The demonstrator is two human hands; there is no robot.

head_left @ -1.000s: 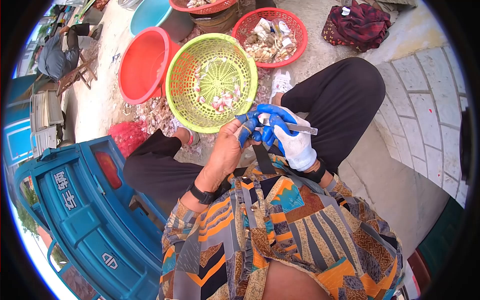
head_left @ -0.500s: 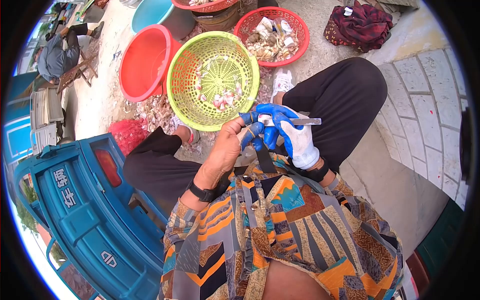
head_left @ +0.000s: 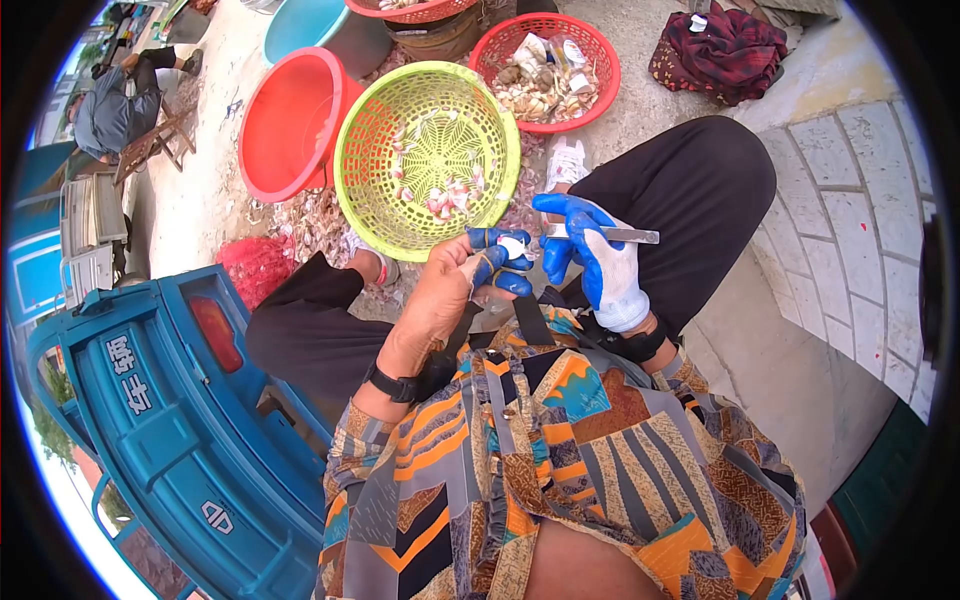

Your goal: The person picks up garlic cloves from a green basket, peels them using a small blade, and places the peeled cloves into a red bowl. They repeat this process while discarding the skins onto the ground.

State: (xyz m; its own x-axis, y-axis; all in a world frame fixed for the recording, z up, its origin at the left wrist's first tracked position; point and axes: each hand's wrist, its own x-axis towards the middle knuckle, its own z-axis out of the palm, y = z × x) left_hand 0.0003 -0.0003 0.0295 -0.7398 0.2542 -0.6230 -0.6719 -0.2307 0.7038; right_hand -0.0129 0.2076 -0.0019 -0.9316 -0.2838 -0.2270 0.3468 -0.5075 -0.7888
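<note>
Blue finger covers sit on my left hand (head_left: 465, 268), which pinches a small white garlic clove (head_left: 513, 246) at the fingertips. My right hand (head_left: 600, 262), in a white glove with blue coated fingers, is closed around a knife (head_left: 635, 236); its flat metal end sticks out to the right. A short gap lies between the two hands, above my lap. Just beyond them stands a yellow-green plastic basket (head_left: 365, 170) with several pinkish-white garlic cloves (head_left: 452, 198) on its bottom.
A red basin (head_left: 262, 130) stands left of the yellow-green basket. A red basket (head_left: 607, 85) of garlic bulbs is at its upper right. Garlic skins and a red mesh bag (head_left: 255, 270) lie on the ground. A blue truck (head_left: 170, 420) is at left; a person (head_left: 115, 115) sits far left.
My hands have moved apart. The right hand with the knife has shifted right, away from the clove, which now shows in my left fingertips.
</note>
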